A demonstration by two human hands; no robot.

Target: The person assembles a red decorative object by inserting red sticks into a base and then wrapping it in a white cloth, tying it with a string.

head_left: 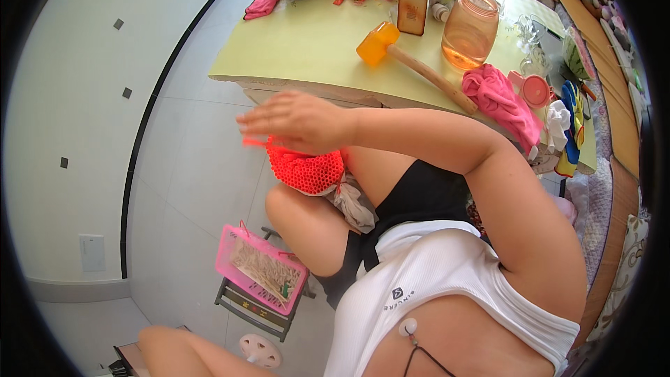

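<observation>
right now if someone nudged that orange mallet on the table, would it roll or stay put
The mallet would probably stay put or pivot rather than roll: its orange head looks blocky, with flat faces resting on the yellow table. The long wooden handle looks round, so that end may swing. It seems top-heavy toward the head, so lifting it by the handle end might feel unbalanced.

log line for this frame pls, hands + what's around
right hand: raised over red mesh bag, grip unclear | left hand: not seen | table: orange mallet, jar, pink cloth | floor: pink basket
</observation>
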